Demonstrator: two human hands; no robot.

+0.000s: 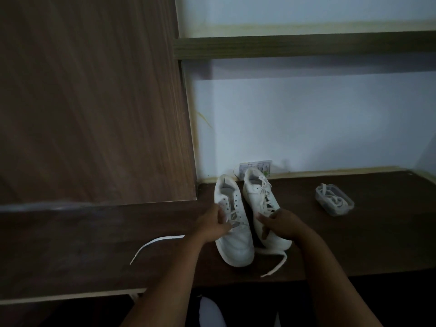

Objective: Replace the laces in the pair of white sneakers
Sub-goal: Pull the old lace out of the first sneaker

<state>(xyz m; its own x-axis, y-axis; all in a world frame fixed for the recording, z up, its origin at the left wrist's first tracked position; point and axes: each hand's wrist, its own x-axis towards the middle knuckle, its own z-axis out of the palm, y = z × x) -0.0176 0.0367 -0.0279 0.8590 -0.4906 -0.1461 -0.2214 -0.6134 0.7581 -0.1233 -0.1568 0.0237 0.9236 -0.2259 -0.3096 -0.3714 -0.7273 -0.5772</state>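
The head view looks down in dim light on a dark wooden desk (377, 244), and every place here is given from the left sneaker (232, 223), which lies on the desk with its toe toward the person. Nearest the camera, two bare forearms reach up from the bottom edge toward that sneaker. On the near right of it a loose lace end (274, 265) trails across the desk toward the front edge; on the near left a second white lace (153, 244) curves away over the wood. The left hand (212, 224) sits at the left sneaker's left side, its fingers curled and pinching the lace (232, 224) at the lower eyelets. The right hand (280, 224) is just to the right of the left sneaker, on the forefoot of the right sneaker (258, 194); its fingers are bent over the shoe, though whether they grip a lace cannot be told. The right sneaker lies close beside the left sneaker, a narrow dark gap between them, and is laced further up its tongue. Well to the right of the left sneaker stands a small clear plastic box (334, 199) with white laces coiled inside. Beyond the left sneaker's heel a wall socket (256, 167) sits on the pale wall, and to its far left rises a wood-grain panel (94, 102).
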